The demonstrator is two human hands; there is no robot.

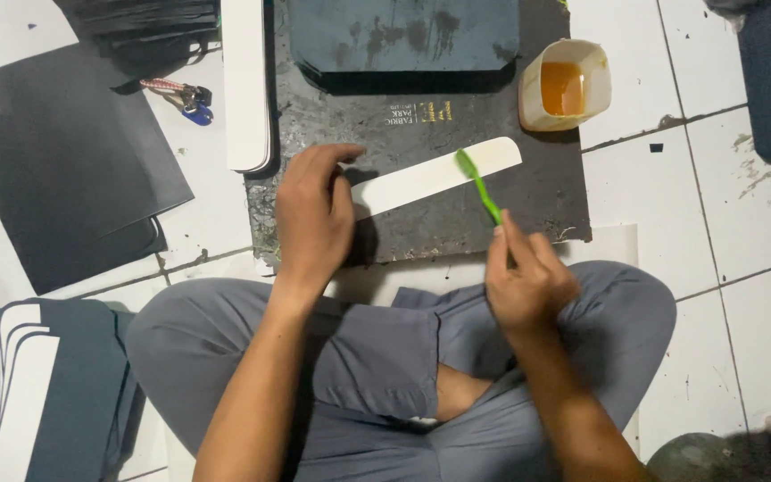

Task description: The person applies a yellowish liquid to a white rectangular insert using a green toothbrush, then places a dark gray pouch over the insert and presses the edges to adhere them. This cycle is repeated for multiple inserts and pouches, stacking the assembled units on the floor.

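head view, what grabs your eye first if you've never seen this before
The bright green toothbrush stands out at the centre, held in the right hand with its head on a white card strip that the left hand presses onto a stained black board. Beyond the board's far right corner stands a cut-open tub of orange liquid.

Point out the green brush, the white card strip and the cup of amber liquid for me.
green brush (479, 187): head view, on the middle of its handle.
white card strip (430, 177): head view, on the bare middle of the strip.
cup of amber liquid (535, 112): head view, on its pale side wall.
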